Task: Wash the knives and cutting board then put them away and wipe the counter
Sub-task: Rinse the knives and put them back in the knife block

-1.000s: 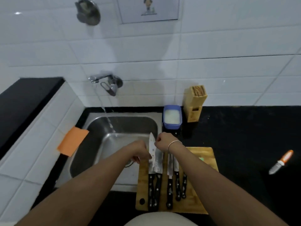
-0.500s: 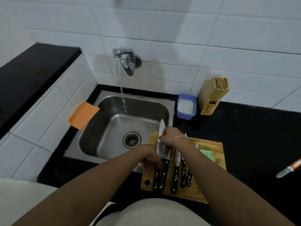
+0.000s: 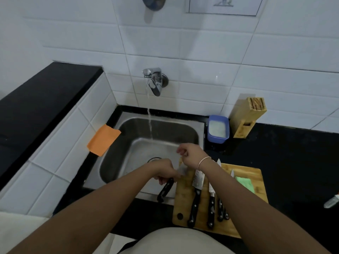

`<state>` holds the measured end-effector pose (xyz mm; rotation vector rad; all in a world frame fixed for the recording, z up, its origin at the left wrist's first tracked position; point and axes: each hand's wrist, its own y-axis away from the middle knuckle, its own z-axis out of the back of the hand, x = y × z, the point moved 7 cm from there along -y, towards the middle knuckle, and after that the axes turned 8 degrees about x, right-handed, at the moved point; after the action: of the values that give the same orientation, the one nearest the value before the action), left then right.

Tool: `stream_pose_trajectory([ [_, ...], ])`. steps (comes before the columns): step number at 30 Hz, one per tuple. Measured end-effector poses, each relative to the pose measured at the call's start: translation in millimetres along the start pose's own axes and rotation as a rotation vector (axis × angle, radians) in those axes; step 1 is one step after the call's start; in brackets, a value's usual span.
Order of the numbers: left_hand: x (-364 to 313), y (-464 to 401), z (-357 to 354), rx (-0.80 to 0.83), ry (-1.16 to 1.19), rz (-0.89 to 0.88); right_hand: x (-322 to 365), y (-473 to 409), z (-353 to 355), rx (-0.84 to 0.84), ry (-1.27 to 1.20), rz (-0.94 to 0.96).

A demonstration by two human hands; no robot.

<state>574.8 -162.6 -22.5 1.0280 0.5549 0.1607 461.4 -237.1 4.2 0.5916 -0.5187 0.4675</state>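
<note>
**Now one knife is lifted over the sink edge, four wait on the board**

Leftmost, an orange cloth (image 3: 103, 139) hangs over the tiled ledge at the sink's left rim. Beside it the steel sink (image 3: 117, 162) is set into the black counter (image 3: 293, 153), and the tap (image 3: 155, 81) on the wall above runs a thin stream of water (image 3: 150, 123) into the basin.

Over the sink's front right corner, the left hand (image 3: 164, 171) has its fingers curled round a black-handled knife (image 3: 165, 191), gripping where handle meets blade. The handle slants down toward the front rim of the sink; the blade is blurred and mostly hidden between the two hands. Just above and right, the right hand (image 3: 190, 154), with a thin bangle at the wrist, is closed in a loose fist near the blade; whether its fingertips pinch the blade or anything else I cannot tell.

Next comes the wooden cutting board (image 3: 244, 213) on the counter at the sink's right edge. Four more knives (image 3: 195, 202) lie on it side by side, black handles toward the front edge, partly under the right forearm. A green sponge (image 3: 244, 182) rests on the board's right part.

Behind the board, at the back of the counter, a blue tub (image 3: 218, 128) sits just beside the wooden knife block (image 3: 246, 116). At the far right edge lies an orange-handled tool (image 3: 331, 203), cut off by the frame.
</note>
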Motion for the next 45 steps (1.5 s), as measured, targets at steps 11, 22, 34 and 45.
stream_pose_trajectory([
  [11,62,20,79,0.102,0.515,0.045,72,-28,-7,0.219,0.027,0.121],
  [22,81,40,144,-0.087,0.958,-0.2,97,-72,10,-0.192,-0.081,0.127],
  [34,85,44,201,-0.582,0.966,-0.313,102,-128,36,-0.062,-0.314,0.147],
  [45,76,46,220,-0.744,0.96,-0.395,116,-144,48,0.034,-0.356,0.189],
])
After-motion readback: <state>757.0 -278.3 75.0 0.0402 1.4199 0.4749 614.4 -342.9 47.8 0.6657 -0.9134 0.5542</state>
